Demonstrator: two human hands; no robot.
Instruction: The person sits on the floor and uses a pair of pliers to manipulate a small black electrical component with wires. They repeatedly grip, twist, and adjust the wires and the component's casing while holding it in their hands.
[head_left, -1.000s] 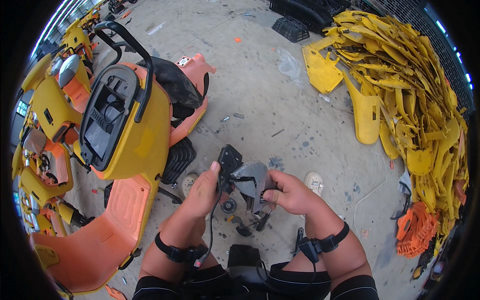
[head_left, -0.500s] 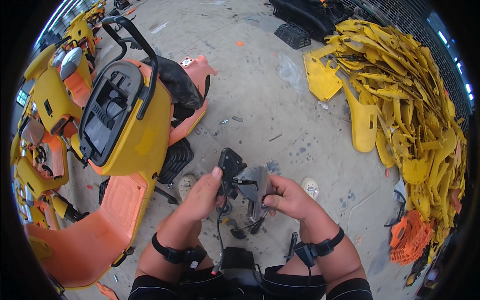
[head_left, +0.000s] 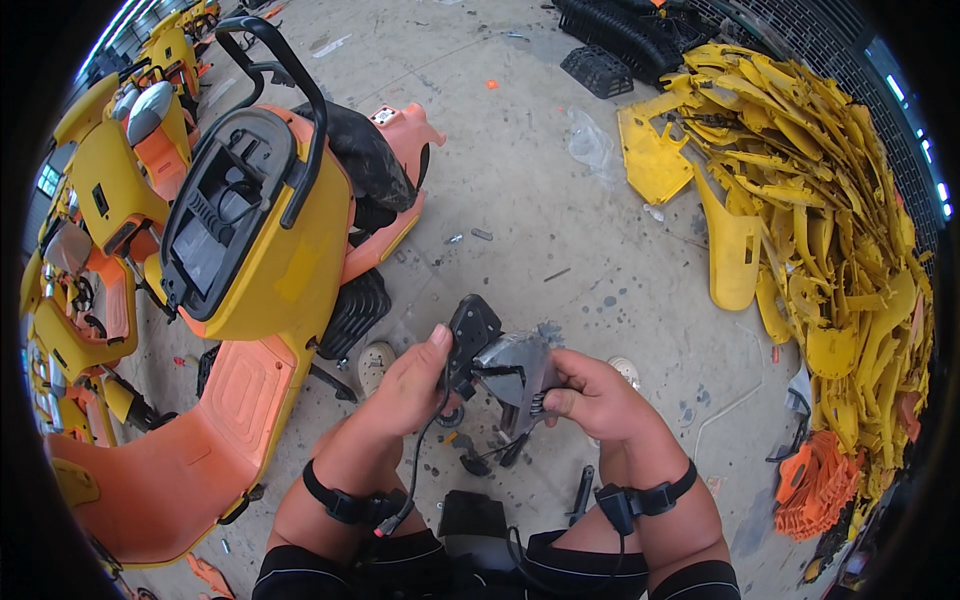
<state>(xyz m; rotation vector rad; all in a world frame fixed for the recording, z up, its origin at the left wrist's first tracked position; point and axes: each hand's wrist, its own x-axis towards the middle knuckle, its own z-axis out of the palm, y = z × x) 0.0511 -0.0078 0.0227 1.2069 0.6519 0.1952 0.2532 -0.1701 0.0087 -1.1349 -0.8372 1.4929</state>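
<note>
In front of my body, my left hand (head_left: 412, 388) is closed around a flat black plastic part (head_left: 472, 330), its thumb along the edge. A thin black cable (head_left: 414, 465) hangs from that part, with a reddish tip near my left forearm. My right hand (head_left: 598, 396) grips a dark grey angular housing (head_left: 518, 368), thumb and fingers on its right side. The two parts meet or overlap between my hands; whether they are joined I cannot tell. Below the housing, a dark piece with a thin wire (head_left: 488, 456) shows; its support is unclear.
A partly stripped yellow and orange scooter (head_left: 290, 265) stands to my left, with more scooters behind it. On the right rises a large heap of yellow body panels (head_left: 835, 220), with stacked orange parts (head_left: 818, 485) at its near end. Black crates (head_left: 597, 70) lie at the back.
The cable's lower end has swung left toward my left forearm. Both hands keep their grips, and the two parts have shifted slightly right. The whole view has moved a little.
</note>
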